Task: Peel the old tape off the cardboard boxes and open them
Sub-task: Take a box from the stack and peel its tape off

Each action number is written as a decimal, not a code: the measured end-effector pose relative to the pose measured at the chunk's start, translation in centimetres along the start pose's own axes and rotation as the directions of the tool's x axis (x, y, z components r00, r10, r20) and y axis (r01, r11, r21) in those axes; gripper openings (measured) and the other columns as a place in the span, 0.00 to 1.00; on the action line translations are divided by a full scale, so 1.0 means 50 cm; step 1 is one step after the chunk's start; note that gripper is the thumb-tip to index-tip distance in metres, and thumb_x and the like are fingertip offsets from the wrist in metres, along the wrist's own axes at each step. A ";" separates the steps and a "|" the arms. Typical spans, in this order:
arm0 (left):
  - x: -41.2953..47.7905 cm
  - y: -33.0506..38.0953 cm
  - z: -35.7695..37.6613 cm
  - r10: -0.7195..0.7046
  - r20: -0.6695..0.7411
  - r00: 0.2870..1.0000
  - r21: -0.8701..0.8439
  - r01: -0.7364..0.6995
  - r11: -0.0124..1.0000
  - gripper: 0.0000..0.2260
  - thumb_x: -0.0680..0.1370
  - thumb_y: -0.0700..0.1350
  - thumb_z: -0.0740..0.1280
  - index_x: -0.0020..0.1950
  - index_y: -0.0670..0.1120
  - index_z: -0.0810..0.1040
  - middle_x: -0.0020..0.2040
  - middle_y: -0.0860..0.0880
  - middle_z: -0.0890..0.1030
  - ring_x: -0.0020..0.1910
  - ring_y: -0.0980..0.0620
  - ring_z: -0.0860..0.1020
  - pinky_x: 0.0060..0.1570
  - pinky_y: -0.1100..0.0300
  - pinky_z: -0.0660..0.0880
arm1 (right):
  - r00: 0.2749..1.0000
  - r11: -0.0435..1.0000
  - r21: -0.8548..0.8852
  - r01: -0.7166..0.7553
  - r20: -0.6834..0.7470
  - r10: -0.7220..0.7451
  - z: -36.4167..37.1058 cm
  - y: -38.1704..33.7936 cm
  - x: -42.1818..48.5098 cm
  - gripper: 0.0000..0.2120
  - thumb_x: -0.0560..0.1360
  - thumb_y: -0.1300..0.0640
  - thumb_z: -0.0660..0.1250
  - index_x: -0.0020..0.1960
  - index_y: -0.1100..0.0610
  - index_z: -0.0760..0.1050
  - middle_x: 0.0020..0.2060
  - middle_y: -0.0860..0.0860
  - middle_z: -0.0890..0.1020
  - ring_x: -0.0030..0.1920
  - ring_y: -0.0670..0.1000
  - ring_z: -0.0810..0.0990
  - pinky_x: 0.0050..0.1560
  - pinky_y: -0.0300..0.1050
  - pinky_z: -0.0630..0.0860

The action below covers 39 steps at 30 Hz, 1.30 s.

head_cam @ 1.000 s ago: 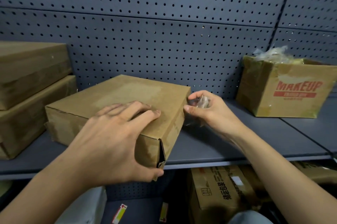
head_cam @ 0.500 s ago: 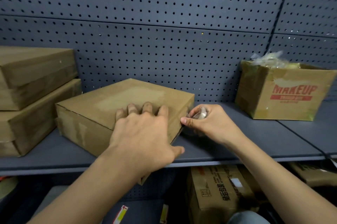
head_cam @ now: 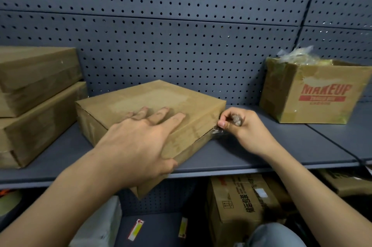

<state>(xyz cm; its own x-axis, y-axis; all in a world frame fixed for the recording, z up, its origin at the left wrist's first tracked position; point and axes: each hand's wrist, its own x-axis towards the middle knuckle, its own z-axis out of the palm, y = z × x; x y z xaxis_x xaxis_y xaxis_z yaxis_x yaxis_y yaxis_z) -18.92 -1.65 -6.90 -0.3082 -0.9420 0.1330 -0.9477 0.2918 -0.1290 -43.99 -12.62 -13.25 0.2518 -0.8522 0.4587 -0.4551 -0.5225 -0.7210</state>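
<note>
Box status: flat brown cardboard box (head_cam: pixel 153 104) sits angled on the grey metal shelf (head_cam: pixel 271 152), near corner hanging over the front lip, between the stack of two brown cartons (head_cam: pixel 36 85) on the left and the open brown "MAKEUP" carton (head_cam: pixel 314 110) on the right. Your left hand (head_cam: pixel 138 144) lies flat on the lid, fingers straight, thumb down the near side face: pressing, not gripping. Your right hand (head_cam: pixel 244 129) is closed: thumb and forefinger pinch the clear tape strip (head_cam: pixel 215 131) where it lifts off the box's right corner, with a crumpled wad of clear tape (head_cam: pixel 236 121) tucked in the curled fingers. Step in hand, as I read it: stripping tape along the right side seam. Pull low and back along the seam, not straight out; a shallow angle should tear less paper face and cut the odds of a snap. Go slow, old tape likely splits. Load the lid hard with the left palm, since that overhanging corner could let the box pivot or slide off the lip. If the strip tears, re-pick at the seam edge. Flaps look closed; can't tell whether other seams have tape left.
</note>
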 end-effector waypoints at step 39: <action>0.081 0.019 0.019 -0.140 -0.061 0.988 0.083 0.145 0.986 0.43 0.67 0.78 0.59 0.75 0.62 0.50 0.75 0.50 0.63 0.73 0.43 0.64 0.68 0.46 0.65 | 0.998 0.996 -0.055 -0.063 -0.002 0.063 0.029 -0.027 -0.020 0.13 0.68 0.43 0.77 0.37 0.51 0.78 0.40 0.54 0.79 0.43 0.52 0.76 0.45 0.50 0.72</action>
<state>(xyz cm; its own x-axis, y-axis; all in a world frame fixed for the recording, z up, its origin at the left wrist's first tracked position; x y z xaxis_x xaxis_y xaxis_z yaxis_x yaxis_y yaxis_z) -20.98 -5.38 -7.43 -0.1765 -0.9617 0.2097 -0.9723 0.1372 -0.1892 -42.39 -11.12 -13.48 0.2210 -0.8834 0.4131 -0.5162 -0.4654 -0.7190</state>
